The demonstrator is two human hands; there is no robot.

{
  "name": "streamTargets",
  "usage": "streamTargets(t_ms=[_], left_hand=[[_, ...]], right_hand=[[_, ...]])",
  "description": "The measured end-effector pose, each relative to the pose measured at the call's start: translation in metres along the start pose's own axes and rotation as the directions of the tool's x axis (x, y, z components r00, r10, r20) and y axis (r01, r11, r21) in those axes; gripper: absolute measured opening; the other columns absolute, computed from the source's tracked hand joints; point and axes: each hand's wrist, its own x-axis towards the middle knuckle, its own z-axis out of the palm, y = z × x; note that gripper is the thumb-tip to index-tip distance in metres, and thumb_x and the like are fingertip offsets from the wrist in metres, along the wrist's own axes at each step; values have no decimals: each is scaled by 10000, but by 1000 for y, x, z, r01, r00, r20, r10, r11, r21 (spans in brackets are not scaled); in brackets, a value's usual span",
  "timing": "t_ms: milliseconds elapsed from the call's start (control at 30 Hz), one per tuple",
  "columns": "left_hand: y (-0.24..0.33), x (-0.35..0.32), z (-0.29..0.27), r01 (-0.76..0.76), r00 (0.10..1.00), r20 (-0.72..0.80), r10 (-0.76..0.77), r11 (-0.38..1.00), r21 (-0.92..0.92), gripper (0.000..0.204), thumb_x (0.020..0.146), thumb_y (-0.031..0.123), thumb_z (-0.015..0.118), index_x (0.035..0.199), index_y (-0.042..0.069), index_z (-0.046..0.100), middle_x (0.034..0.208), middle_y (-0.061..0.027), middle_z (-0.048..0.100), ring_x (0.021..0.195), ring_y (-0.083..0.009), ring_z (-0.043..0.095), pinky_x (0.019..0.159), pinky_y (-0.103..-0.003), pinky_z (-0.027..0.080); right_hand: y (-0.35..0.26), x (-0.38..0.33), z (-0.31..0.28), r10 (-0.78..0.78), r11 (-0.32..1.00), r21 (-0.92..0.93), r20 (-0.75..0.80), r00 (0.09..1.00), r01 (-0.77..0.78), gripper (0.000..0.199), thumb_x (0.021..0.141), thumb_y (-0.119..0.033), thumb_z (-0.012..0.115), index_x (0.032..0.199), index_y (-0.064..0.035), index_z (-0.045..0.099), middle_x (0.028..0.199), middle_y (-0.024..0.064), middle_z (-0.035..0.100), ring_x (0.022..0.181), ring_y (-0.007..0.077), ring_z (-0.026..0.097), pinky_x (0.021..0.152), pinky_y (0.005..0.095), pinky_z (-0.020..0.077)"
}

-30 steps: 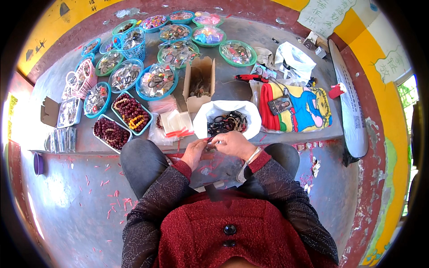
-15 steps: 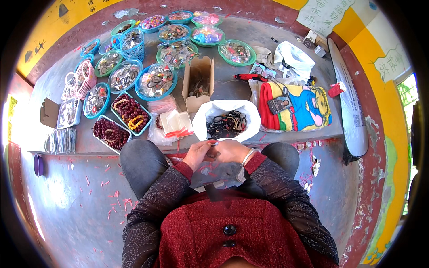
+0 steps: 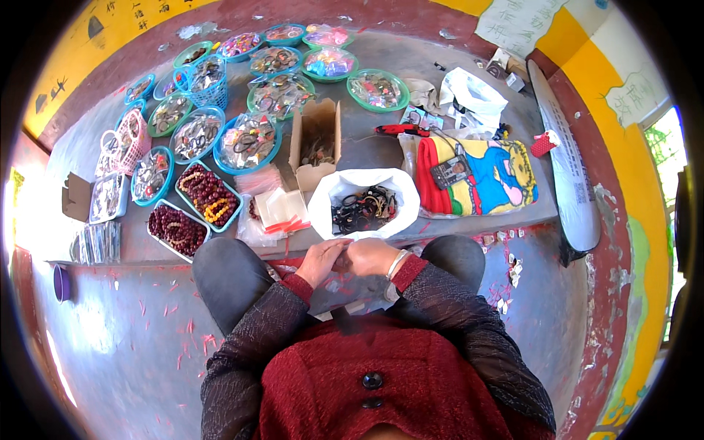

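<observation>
Together in front of me, above my lap, my left hand (image 3: 320, 264) and my right hand (image 3: 371, 257) meet with fingers curled in. Whatever they pinch is hidden behind the fingers and too small to make out. A pale bracelet (image 3: 397, 262) circles my right wrist. Just beyond the hands, at the ledge's near edge, stands a white plastic bag (image 3: 320, 202) with its mouth wide. Inside it lies a tangle of dark corded trinkets (image 3: 364, 210).
Left of the bag are clear plastic packets (image 3: 282, 207), two trays of beads (image 3: 210, 192) and many filled baskets. A cardboard box (image 3: 316, 139) stands behind the bag. On the right lie a folded colourful towel (image 3: 477, 176) and a long silver-grey package (image 3: 568, 165). Red scraps litter the floor.
My hands have drawn slightly back toward me, still together. A small light bit that showed at the fingertips is now out of sight. The whole view has shifted a little.
</observation>
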Motion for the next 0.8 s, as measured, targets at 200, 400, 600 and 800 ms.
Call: streamTargets(t_ms=[200,400,600,800], left_hand=[[-7,5,-8,-20,997,-80,12,995,-101,328,935,184,361,1149,-3,525,933,-80,606,779,-129,594,654,-256,527],[-1,6,-16,-61,989,-149,8,933,-355,311,927,170,371,1145,11,525,919,-87,609,735,-138,596,591,-252,531],[-1,5,-18,-95,979,-204,16,917,-388,322,924,199,392,1156,8,507,920,-95,617,743,-131,605,602,-248,537],[-1,5,-16,-102,983,-178,38,925,-365,323,927,208,397,1163,15,506,937,-87,619,777,-133,612,638,-246,530]], right_hand=[[-2,-2,-10,-42,990,130,-84,996,53,184,730,-220,520,748,-69,624,705,174,614,698,342,604,637,439,468],[-23,-15,-58,128,792,606,-47,991,-74,270,799,-169,551,1046,-85,618,611,112,585,490,160,562,502,278,445],[23,-3,-27,419,519,842,-404,813,150,171,812,-97,579,939,10,622,694,25,597,644,62,559,598,202,445],[15,8,3,363,679,729,-440,821,90,253,765,-156,648,948,14,608,839,93,637,751,149,607,694,275,481]])
